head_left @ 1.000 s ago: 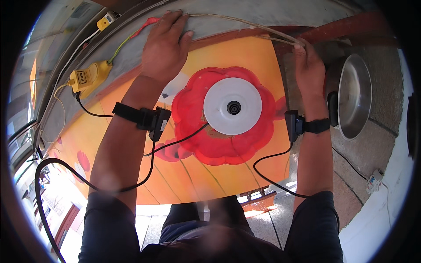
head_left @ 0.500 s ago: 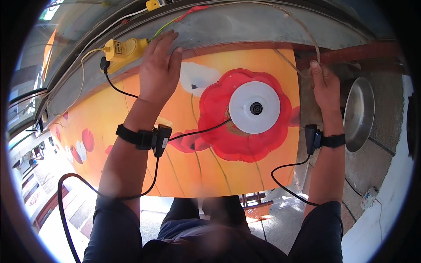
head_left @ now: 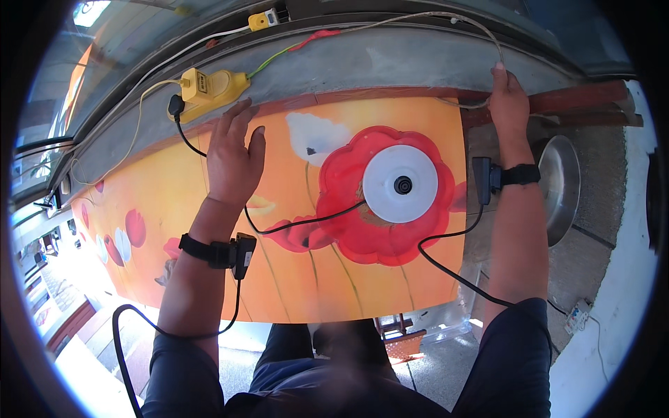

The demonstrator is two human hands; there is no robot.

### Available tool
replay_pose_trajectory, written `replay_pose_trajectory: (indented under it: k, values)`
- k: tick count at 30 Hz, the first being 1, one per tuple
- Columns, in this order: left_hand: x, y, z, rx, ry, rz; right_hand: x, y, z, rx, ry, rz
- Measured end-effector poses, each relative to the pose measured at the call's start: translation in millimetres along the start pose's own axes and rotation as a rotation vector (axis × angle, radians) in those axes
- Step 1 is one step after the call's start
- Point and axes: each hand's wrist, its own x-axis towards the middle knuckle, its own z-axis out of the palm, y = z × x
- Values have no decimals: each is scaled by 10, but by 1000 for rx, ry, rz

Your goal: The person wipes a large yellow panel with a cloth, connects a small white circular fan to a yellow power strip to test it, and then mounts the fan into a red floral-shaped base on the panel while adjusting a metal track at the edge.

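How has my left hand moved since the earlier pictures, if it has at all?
Yes: judged against the red tray, your left hand has moved further left and closer to you.

Left fingers [head_left: 237, 124] extended, right fingers [head_left: 500, 79] curled
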Motion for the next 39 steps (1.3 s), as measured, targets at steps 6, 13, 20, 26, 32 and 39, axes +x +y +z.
replay_pose_trajectory:
  k: [6, 13, 20, 26, 32, 39]
  values:
    - [101, 194, 126, -7, -84, 56, 153, -65, -22, -104, 46, -51]
    - [487, 469, 436, 43, -124, 245, 443, -112, 214, -75, 241, -184]
    - [749, 414, 753, 71, -106, 242, 287, -317, 428, -149, 242, -363]
    - [777, 394, 866, 123, -89, 215, 332, -105, 553, -259, 215, -480]
    - [768, 372, 888, 150, -68, 212, 304, -113, 553, -245, 189, -536]
    - [772, 370, 941, 165, -62, 227, 313, -47, 557, -231, 216, -566]
